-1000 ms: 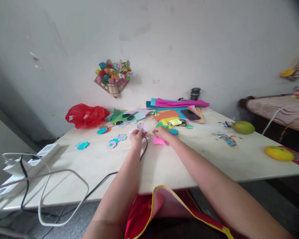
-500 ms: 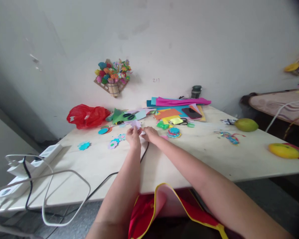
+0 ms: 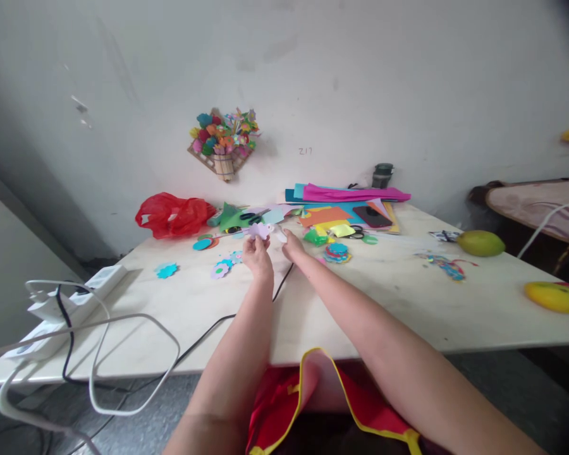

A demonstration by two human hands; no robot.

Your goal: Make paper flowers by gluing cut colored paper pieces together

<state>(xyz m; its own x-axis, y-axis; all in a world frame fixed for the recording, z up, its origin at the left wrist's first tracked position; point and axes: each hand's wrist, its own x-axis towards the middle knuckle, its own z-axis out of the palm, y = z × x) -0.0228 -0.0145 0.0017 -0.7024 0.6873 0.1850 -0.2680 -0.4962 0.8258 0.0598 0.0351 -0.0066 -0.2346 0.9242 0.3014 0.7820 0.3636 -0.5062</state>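
Note:
Between the fingertips of my left hand (image 3: 256, 256) is a lilac paper flower (image 3: 258, 230), raised above the table. My right hand (image 3: 291, 245) grips a small white glue gun (image 3: 279, 234) whose front end is at the flower's right edge; whether they touch I cannot tell. A black cord (image 3: 213, 325) runs from below that hand toward the power strip. Left of my hands lie lilac and blue layered flowers (image 3: 220, 270) and a blue paper flower (image 3: 167, 270). A stack of coloured flower cutouts (image 3: 336, 253) sits to the right.
Scissors (image 3: 252, 218), a red plastic bag (image 3: 173, 215), coloured sheets (image 3: 325, 217) and a phone (image 3: 372, 216) lie along the back. A power strip (image 3: 99, 285) with looping cables occupies the left. Two mangoes, one green (image 3: 480, 242) and one yellow (image 3: 556, 297), lie at right.
My left hand has lifted and turned the lilac flower, which now faces me more fully. The white glue gun in my right hand shows more clearly beside it. The whole view has shifted slightly.

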